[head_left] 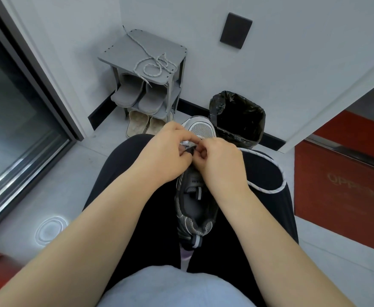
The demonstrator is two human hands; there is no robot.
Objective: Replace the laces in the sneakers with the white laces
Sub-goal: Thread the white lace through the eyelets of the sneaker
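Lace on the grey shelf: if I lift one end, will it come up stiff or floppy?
Probably floppy: the lace lies in loose loops on the shelf, one end drooping over the front edge. The loops cross, so it may tangle when lifted. Likely very light.

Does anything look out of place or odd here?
A speckled grey-white rope lace lies loosely tangled on top of the grey plastic shoe rack, one end dangling over its front edge. Nothing looks spilled or damaged.
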